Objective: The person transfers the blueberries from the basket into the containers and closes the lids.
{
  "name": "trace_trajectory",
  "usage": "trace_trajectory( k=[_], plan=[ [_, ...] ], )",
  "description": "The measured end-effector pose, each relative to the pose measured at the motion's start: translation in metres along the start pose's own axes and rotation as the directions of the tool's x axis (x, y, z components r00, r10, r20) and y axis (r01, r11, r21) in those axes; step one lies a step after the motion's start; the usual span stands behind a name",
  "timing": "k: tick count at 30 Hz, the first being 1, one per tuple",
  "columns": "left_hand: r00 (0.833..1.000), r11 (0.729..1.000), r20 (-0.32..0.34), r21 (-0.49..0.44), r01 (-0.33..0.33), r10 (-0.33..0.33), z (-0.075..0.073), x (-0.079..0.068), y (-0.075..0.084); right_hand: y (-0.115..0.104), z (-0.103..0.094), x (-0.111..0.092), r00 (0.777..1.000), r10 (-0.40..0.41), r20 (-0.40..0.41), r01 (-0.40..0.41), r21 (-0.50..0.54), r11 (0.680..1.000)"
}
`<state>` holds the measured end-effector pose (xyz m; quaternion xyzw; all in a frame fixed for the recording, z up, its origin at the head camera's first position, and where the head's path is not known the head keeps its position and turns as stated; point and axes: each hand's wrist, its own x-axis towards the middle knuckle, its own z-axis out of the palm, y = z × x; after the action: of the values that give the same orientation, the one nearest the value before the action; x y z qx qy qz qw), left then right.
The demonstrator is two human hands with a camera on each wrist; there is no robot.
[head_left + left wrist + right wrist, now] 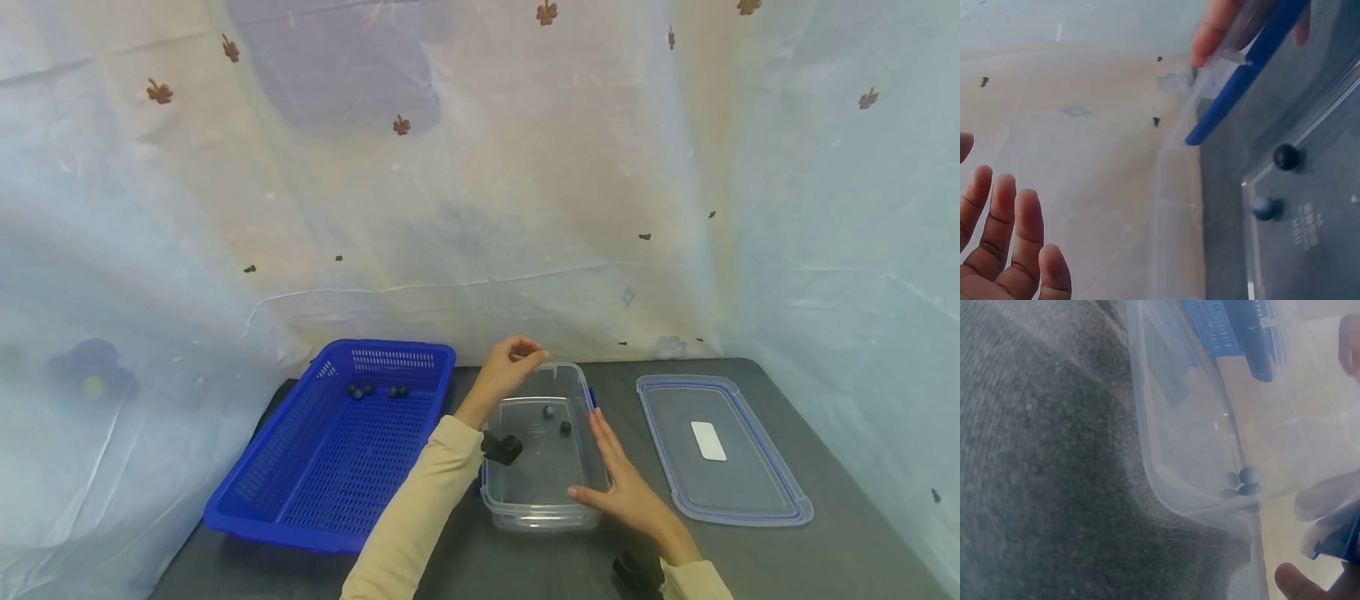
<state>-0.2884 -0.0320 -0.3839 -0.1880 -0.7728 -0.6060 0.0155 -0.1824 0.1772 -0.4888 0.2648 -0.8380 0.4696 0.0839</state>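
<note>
A clear plastic box [540, 521] with blue side latches stands without its lid in the middle of the table. Two small balls lie on its floor, a dark ball [1285, 157] and a grey-blue ball [1264, 208]. My left hand [510, 375] is raised over the box's far left corner; its relaxed fingers [1027, 225] hold nothing. Along the right wall, my right hand [626, 487] rests with straight fingers, its thumb extended over the near right part of the rim.
Left of the box stands a blue slotted basket [330, 467] with several small dark balls [358, 393] toward its far end. A clear lid [738, 475] with a white label lies flat at the right. Behind the table hangs a patterned sheet [510, 208].
</note>
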Motion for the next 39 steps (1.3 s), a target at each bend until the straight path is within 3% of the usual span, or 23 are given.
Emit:
trace_trajectory(
  k=[5,11,23,30,36,39],
  plan=[
    [0.997,0.998,-0.038,0.031,-0.063,0.064,-0.015,-0.004,0.011,0.002,0.001,0.0,1.0,-0.002,0.006,0.002,-0.003,1.0],
    [0.984,0.993,-0.139,0.053,-0.102,0.109,-0.037,-0.009,0.018,0.002,0.001,-0.001,1.0,0.02,0.011,-0.02,0.004,1.0],
    [0.965,0.996,-0.246,0.019,-0.088,0.09,-0.095,-0.034,0.038,-0.001,-0.001,0.0,1.0,0.01,0.007,-0.01,-0.005,1.0],
    [0.957,0.999,-0.29,0.024,-0.027,0.033,-0.13,-0.026,0.001,-0.014,-0.004,0.003,1.0,0.016,0.022,-0.016,0.008,1.0],
    [0.961,0.995,-0.271,0.068,0.073,-0.052,-0.151,-0.028,-0.016,-0.002,-0.003,0.002,0.999,0.022,0.029,-0.022,-0.003,1.0],
    [0.956,0.99,-0.274,0.057,0.127,-0.107,-0.16,-0.028,-0.027,-0.002,-0.004,0.002,0.999,0.031,0.039,-0.03,-0.032,0.999]
  ],
)
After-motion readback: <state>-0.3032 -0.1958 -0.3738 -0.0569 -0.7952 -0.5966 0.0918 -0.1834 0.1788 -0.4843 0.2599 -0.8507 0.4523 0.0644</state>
